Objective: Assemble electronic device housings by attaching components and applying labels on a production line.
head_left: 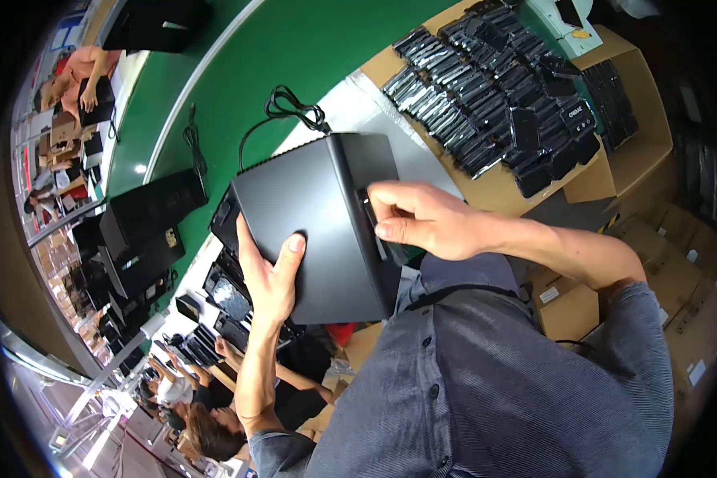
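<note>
A black box-shaped cabinet [303,207] with a smooth matte face stands in front of me, tilted in the view. My left hand [271,275] grips its left side, the thumb lying on the broad face and the fingers along the edge. At the cabinet's right side, my right hand [430,219] is closed, thumb and curled fingers pressed together against the narrow panel. Whatever sits between those fingertips is hidden or too small to name. A coiled black cable [287,107] runs from behind the cabinet's far edge.
Several black plastic-wrapped packs [486,95] lie in rows on cardboard at the right, beside an open carton [637,119]. More black cabinets [139,239] stand on the green conveyor [311,40] to the left. Other people [215,426] work along the line.
</note>
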Demonstrator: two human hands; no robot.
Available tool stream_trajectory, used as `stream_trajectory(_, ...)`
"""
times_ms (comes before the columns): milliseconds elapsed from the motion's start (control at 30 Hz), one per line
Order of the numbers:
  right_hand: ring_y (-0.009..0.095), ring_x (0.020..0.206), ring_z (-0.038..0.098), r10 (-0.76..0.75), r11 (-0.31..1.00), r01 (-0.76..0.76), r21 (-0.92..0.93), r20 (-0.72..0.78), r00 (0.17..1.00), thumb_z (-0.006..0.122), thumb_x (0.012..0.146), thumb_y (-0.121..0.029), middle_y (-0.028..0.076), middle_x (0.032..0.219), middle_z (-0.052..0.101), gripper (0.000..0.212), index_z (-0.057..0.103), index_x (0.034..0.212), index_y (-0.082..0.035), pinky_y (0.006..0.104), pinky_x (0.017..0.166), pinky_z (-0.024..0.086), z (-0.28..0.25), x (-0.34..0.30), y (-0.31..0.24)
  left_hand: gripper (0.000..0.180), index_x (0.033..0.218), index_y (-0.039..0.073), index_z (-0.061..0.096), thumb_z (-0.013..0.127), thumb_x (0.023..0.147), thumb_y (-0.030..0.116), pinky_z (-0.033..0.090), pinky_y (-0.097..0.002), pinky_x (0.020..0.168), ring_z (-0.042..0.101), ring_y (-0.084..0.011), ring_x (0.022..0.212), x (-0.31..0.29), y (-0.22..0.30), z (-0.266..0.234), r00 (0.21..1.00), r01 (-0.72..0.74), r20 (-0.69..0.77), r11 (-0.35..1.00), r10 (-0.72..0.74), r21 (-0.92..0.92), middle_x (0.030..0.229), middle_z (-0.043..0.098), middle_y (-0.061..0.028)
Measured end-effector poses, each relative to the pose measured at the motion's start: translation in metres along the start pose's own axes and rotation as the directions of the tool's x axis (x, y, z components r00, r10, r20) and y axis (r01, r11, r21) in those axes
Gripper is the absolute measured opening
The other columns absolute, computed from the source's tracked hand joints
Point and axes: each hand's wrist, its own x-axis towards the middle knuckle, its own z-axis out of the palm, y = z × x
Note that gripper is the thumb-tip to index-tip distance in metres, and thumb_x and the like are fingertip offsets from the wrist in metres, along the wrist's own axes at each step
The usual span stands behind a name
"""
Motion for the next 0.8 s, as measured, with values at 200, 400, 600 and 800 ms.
stream_trajectory(200,0.01,0.069,0.04,-0.063,0.998,0.062,-0.017,-0.038,0.997,0.06,0.099,-0.018,0.001,0.074,0.043,0.027,0.043,0.083,-0.004,0.0302,0.062,0.038,0.004,0.001,0.001,0.067,0.141,-0.004,0.042,0.073,0.092,0.029,0.042,-0.0365,0.104,0.057,-0.0236,0.115,-0.003,0.006,0.001,1.0,0.008,-0.026,1.0,-0.008,-0.008,0.124,0.061,-0.0157)
stream_trajectory(400,0.01,0.069,0.043,-0.11,0.989,0.099,-0.107,-0.107,0.988,0.06,0.1,-0.017,0.001,0.076,0.047,0.022,0.048,0.087,-0.003,0.0301,0.062,0.039,0.014,-0.011,0.001,0.065,0.139,-0.002,0.047,0.075,0.091,0.031,0.045,-0.0345,0.101,0.059,-0.0214,0.113,-0.006,0.005,-0.001,1.0,0.0,-0.007,0.998,0.0,-0.058,0.123,0.062,-0.0132)
stream_trajectory(600,0.022,0.07,0.062,-0.125,0.978,0.102,-0.182,-0.121,0.985,0.066,0.094,-0.013,0.011,0.076,0.063,0.021,0.058,0.081,0.002,0.037,0.065,0.048,0.024,-0.03,0.003,0.065,0.138,-0.002,0.047,0.076,0.09,0.031,0.046,-0.0338,0.099,0.059,-0.0206,0.111,-0.007,0.01,0.003,0.999,0.045,-0.002,0.985,-0.046,-0.164,0.121,0.063,-0.0134)
stream_trajectory(800,0.009,0.075,0.055,-0.018,1.0,0.018,-0.011,-0.045,0.999,0.066,0.095,-0.008,0.003,0.083,0.061,0.016,0.057,0.084,0.001,0.0279,0.069,0.046,0.025,-0.023,0.015,0.067,0.14,-0.004,0.045,0.076,0.091,0.03,0.046,-0.0338,0.1,0.059,-0.0217,0.112,-0.003,0.007,0.001,1.0,0.003,0.011,0.984,-0.001,-0.176,0.123,0.062,-0.0156)
